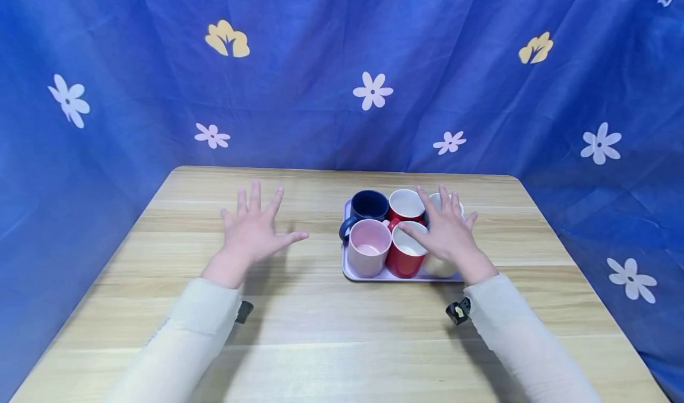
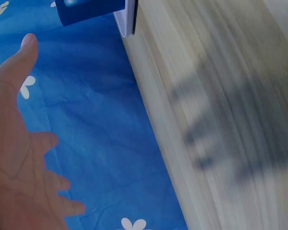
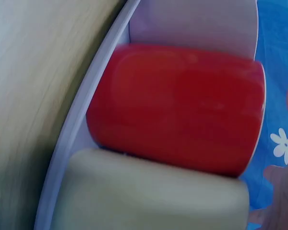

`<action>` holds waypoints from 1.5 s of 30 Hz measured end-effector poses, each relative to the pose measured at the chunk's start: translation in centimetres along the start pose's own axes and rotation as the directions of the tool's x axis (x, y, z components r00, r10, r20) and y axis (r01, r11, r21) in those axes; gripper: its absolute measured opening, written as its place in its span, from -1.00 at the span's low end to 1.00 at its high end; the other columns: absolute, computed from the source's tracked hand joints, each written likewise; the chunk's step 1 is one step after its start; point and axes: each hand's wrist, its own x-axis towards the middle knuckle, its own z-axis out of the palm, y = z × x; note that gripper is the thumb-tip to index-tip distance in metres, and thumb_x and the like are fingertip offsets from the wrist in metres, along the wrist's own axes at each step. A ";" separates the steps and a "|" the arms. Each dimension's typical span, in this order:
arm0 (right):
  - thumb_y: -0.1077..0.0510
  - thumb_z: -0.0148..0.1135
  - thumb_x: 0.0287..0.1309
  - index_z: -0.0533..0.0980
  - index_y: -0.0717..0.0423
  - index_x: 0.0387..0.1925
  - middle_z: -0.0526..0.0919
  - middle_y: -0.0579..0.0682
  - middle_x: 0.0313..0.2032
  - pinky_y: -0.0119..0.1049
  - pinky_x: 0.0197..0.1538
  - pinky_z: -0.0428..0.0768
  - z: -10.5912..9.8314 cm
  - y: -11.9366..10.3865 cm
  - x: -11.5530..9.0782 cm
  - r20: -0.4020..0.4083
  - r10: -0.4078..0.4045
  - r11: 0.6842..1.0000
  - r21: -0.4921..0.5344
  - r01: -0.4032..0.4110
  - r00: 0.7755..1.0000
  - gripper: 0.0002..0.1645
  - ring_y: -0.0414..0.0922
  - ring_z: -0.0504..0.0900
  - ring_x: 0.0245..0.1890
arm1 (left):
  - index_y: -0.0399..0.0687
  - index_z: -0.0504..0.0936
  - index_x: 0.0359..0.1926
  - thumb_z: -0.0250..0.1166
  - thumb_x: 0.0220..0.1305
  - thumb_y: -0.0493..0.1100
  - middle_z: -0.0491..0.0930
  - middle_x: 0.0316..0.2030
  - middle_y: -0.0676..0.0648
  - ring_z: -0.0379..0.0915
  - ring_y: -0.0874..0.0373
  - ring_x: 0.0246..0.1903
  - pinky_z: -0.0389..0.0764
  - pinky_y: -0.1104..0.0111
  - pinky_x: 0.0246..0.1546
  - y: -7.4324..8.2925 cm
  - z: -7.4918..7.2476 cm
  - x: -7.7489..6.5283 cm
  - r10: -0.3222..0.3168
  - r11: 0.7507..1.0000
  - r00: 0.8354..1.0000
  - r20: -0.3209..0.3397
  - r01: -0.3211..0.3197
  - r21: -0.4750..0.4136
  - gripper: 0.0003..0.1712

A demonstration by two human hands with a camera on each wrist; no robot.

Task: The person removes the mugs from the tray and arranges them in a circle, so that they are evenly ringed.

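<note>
My left hand point(image 1: 249, 229) hovers over the table left of the tray, fingers spread, holding nothing. My right hand point(image 1: 447, 229) is spread above the right side of the tray and hides part of the mugs there. On the lilac tray point(image 1: 347, 267) stand several upright mugs in two rows: a navy mug point(image 1: 369, 205), a pink mug point(image 1: 367, 259), a rear red mug point(image 1: 406, 205), a front red mug point(image 1: 404, 264) and a cream mug point(image 3: 158, 194). Behind my right hand another mug point(image 1: 435, 200) shows only its pale inside and rim.
The tray lies on a light wooden table point(image 1: 310, 332), right of the middle. A blue curtain point(image 1: 299, 82) with flower prints stands behind the table and along both sides. The navy mug's handle point(image 1: 344, 229) juts past the tray's left edge.
</note>
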 end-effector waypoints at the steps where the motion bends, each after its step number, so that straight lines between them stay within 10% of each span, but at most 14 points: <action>1: -0.68 -0.13 -0.06 -0.07 -0.25 0.49 -0.23 0.26 0.45 0.57 0.07 -0.36 -0.1 0.2 0.0 -0.001 0.004 1.000 -0.001 -0.004 1.000 0.17 0.33 -0.30 0.39 | 0.19 -0.25 0.50 -0.17 -0.17 0.77 -0.58 0.41 -0.29 -0.67 -0.39 0.32 -0.48 -0.44 0.04 0.1 0.1 0.0 0.002 1.000 1.000 0.003 -0.002 -0.004 0.32; 45: -0.56 -0.23 0.15 -0.21 -0.01 0.50 -0.15 0.42 0.39 0.54 0.10 -0.08 -2.1 8.5 -0.8 -0.010 0.197 0.972 0.132 -0.194 0.980 0.12 0.48 -0.09 0.31 | -0.04 0.10 0.46 0.29 -0.18 0.55 0.01 0.42 -0.25 -0.04 -0.20 0.36 0.04 -0.16 0.26 8.0 3.6 -1.1 0.211 0.958 0.971 -0.116 -0.229 -0.172 0.29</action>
